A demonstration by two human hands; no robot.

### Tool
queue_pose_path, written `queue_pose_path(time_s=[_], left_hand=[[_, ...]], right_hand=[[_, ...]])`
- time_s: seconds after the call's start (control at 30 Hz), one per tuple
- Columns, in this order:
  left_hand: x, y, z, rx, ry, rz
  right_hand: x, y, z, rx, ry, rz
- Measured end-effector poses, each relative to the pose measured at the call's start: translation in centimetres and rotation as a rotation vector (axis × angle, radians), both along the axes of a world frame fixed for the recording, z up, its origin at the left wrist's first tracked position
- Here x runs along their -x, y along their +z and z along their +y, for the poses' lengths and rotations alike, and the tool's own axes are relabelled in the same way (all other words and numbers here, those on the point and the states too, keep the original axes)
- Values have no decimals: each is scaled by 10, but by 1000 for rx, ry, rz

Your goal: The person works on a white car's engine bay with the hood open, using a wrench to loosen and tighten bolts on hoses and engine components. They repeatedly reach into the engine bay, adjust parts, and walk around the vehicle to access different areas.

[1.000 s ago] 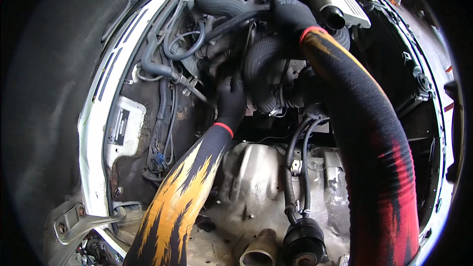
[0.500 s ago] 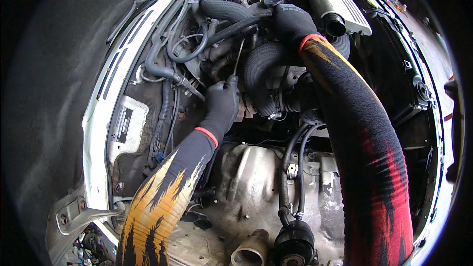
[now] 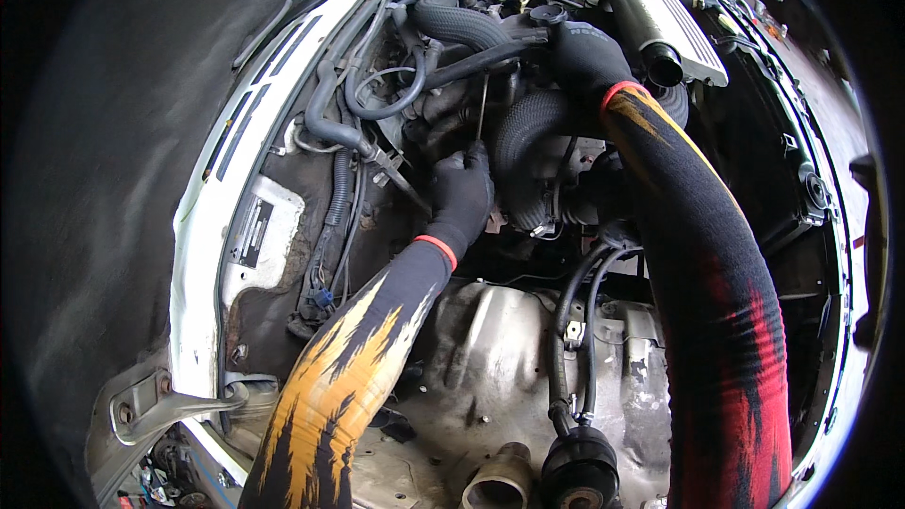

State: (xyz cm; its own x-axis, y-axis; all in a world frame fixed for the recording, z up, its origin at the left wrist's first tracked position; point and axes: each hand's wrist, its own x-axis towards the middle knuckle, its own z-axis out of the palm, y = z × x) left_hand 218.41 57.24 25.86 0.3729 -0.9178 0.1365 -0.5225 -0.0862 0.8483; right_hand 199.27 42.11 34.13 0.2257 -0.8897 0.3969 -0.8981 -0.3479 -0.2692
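Note:
My left hand [image 3: 462, 190], in a black glove, is closed around what looks like a screwdriver [image 3: 484, 106]. Its thin metal shaft points up into the engine beside a ribbed black hose [image 3: 520, 137]; the handle is hidden in the glove, and where the tip rests is unclear. Farther up and to the right, my gloved right hand [image 3: 589, 52] lies over the engine by a round dark cap [image 3: 547, 14]. A straight black pipe [image 3: 481, 58] ends close to that hand. Its fingers are hidden behind the back of the glove, so what it grips cannot be seen.
A white car body edge [image 3: 193, 292] runs along the left. Grey hoses [image 3: 332, 123] and wiring crowd that side. A silver cylinder [image 3: 641, 14] stands at the upper right. Nearer lie a dented metal panel [image 3: 490, 339], two thin hoses [image 3: 563, 358] and a black round mount [image 3: 580, 471].
The whole view has shifted, so the engine and both hands sit farther right in it. The screwdriver's shaft stands a little more upright. My right hand stays at the same spot on the engine.

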Motion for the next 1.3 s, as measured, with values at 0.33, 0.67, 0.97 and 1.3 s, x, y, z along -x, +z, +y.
queue_pose_path(time_s=[0.33,0.67,0.97,1.3], left_hand=[[-3,-35,-6,153,-55,205],[-4,-45,-5,373,-23,-46],[-13,56,120,-395,-67,536],[-29,211,377,-112,-61,-584]], right_hand=[[2,-5,3,129,35,-93],[5,-6,3,182,93,-72],[8,-5,-5,33,136,-127],[-4,14,-2,-66,77,-398]])
